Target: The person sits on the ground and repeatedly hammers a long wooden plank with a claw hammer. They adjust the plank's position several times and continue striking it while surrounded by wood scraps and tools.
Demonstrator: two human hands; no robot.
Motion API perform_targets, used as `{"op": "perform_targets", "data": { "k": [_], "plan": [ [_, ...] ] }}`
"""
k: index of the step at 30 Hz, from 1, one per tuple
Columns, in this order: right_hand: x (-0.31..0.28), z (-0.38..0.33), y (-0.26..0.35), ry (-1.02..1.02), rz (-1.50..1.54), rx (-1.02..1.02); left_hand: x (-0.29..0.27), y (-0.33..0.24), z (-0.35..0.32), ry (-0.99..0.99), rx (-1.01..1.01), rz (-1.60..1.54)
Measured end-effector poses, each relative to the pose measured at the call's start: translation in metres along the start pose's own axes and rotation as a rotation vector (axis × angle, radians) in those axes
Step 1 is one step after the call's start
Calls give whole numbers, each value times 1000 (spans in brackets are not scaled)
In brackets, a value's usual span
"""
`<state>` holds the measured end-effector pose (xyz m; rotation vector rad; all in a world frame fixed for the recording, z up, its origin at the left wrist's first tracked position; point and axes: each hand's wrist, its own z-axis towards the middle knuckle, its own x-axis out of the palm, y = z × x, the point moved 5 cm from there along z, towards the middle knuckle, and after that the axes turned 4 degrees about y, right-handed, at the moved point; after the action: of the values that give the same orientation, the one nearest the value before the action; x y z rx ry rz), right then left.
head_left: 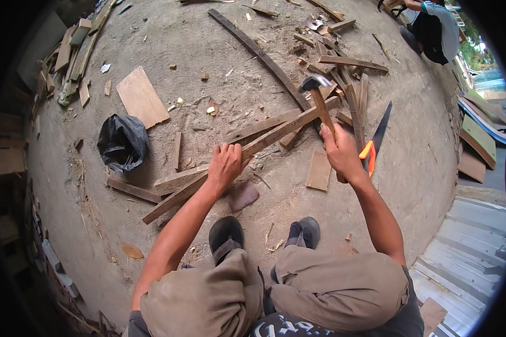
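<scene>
My left hand is closed around a long wooden batten that slants from near my left knee up to the right. In my right hand is a claw hammer, gripped by its wooden handle, its metal head raised near the batten's far end. A second batten lies beside the first. Right of the hammer, a handsaw with an orange handle rests on the ground. Below the batten are a thin board piece and a dark flat piece.
A black plastic bag stands at left beside a plywood piece. Scrap wood is heaped beyond the hammer, and a long dark strip lies across the ground. Corrugated metal sheets lie at right. Another person is at the far right.
</scene>
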<state>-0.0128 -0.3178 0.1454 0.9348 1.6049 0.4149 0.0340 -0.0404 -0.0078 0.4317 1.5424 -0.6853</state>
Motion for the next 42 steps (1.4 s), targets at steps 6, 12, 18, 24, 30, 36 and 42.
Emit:
{"op": "perform_targets", "data": {
  "k": [6,12,18,24,30,36,42],
  "plan": [
    [3,-4,-25,-117,97,-13,-7,0,7,-37,31,-13],
    [35,-25,-89,-27,196,177,-17,7,12,7,70,-15],
    [27,-18,-63,95,383,279,-15,18,15,62,52,19],
    [7,-6,-27,-55,506,73,-14,19,16,101,31,17],
    [18,1,-50,258,-134,19,-13,20,24,187,7,43],
    [-19,28,-1,49,187,64,-11,20,18,177,5,41],
    [12,17,-46,365,-161,129,-11,19,19,119,32,21]
  ]
}}
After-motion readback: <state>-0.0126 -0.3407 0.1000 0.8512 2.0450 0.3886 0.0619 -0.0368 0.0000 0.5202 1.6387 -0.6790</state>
